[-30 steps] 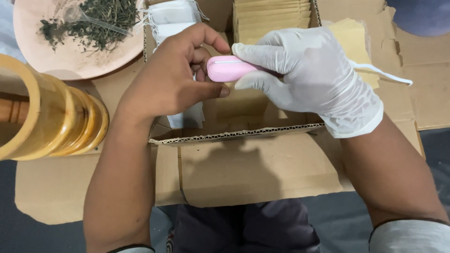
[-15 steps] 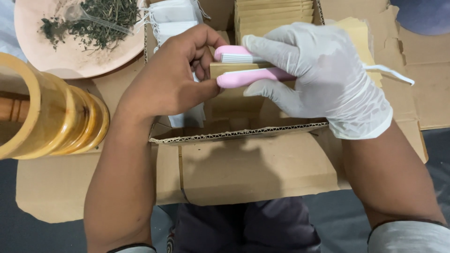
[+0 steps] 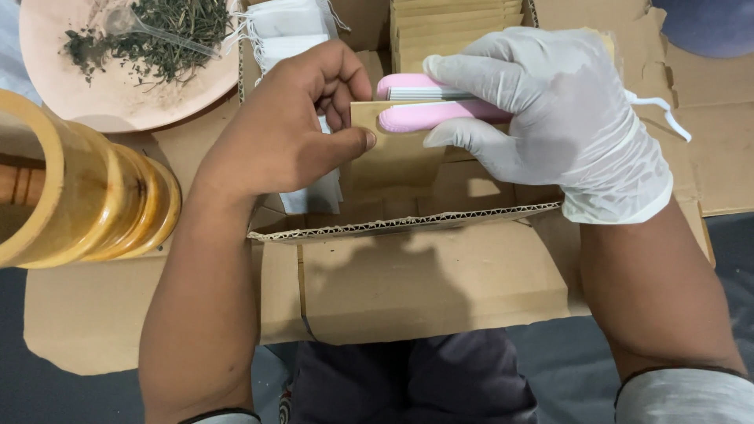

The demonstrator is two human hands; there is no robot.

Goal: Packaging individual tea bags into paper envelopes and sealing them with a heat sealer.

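Holding a flat brown paper pouch [image 3: 393,145] at centre frame, your bare left hand [image 3: 287,133] has its thumb pressed along the pouch's left edge and its fingers curled behind it, closed on the paper. Your right hand [image 3: 561,118], in a white glove, is wrapped around a pink handheld sealer [image 3: 436,102] just above centre; the sealer's two pink arms stand a little apart, a white ribbed strip showing between them, and the pouch's upper edge sits at that opening, the lower arm lying across the front of the paper. You cannot tell whether the arms are pressing on the paper. A thin white cord [image 3: 664,114] runs from behind the glove toward the right edge. Both hands work over an open corrugated cardboard box [image 3: 408,224] whose near wall crosses mid-frame. Inside it, at upper centre, is a stack of brown pouches [image 3: 455,31] stood on edge; left of them, white filter bags with strings [image 3: 287,27]. At upper left sits a pale pink plate [image 3: 118,94] with dried green herbs [image 3: 169,31] and a clear spoon [image 3: 149,31]. At the left edge lies a yellow-amber ribbed jar [image 3: 86,196], on its side. Flattened cardboard [image 3: 86,322] lies under everything.
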